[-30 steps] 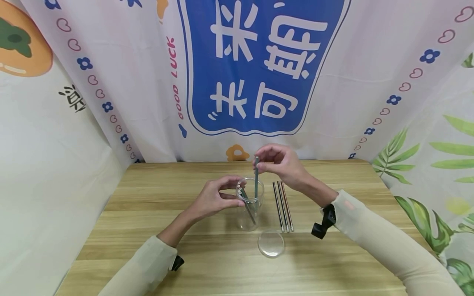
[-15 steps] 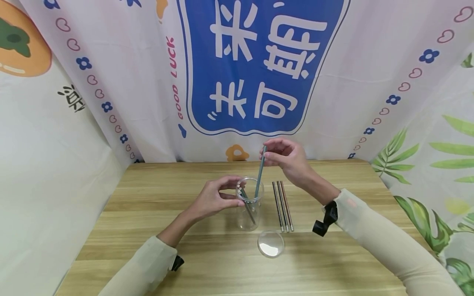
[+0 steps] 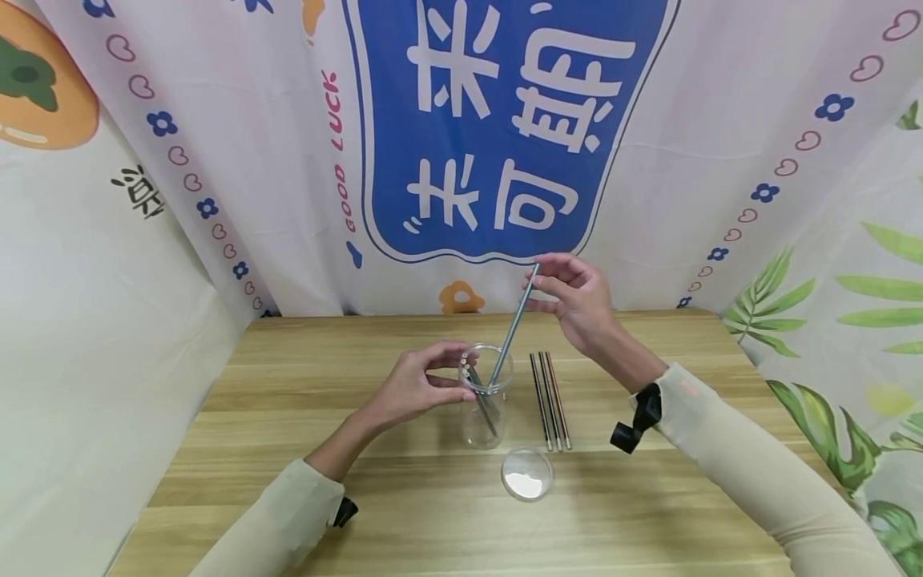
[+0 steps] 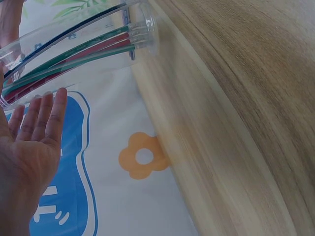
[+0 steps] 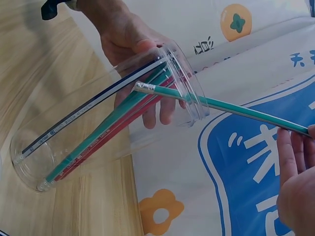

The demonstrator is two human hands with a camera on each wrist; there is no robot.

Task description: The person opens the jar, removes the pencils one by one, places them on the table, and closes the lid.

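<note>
A tall clear jar (image 3: 479, 429) stands upright on the table, its lid off. My left hand (image 3: 421, 383) holds it near the rim, thumb in front and fingers behind. Above and to the right of the mouth, my right hand (image 3: 580, 300) pinches a green pencil (image 3: 515, 322) by its upper end. That pencil slants down into the jar; the right wrist view shows its eraser end (image 5: 145, 87) just inside the mouth. Several other pencils lean inside, among them a dark blue pencil (image 5: 88, 105) and a red pencil (image 5: 106, 136).
Three pencils (image 3: 551, 401) lie side by side on the wooden table (image 3: 288, 449), right of the jar. A round clear lid (image 3: 527, 474) rests in front of them. A printed curtain (image 3: 303, 160) hangs behind the table's back edge.
My right hand has moved up and to the right, drawing the green pencil higher out of the jar and tilting it rightward. The left hand and jar have stayed in place.
</note>
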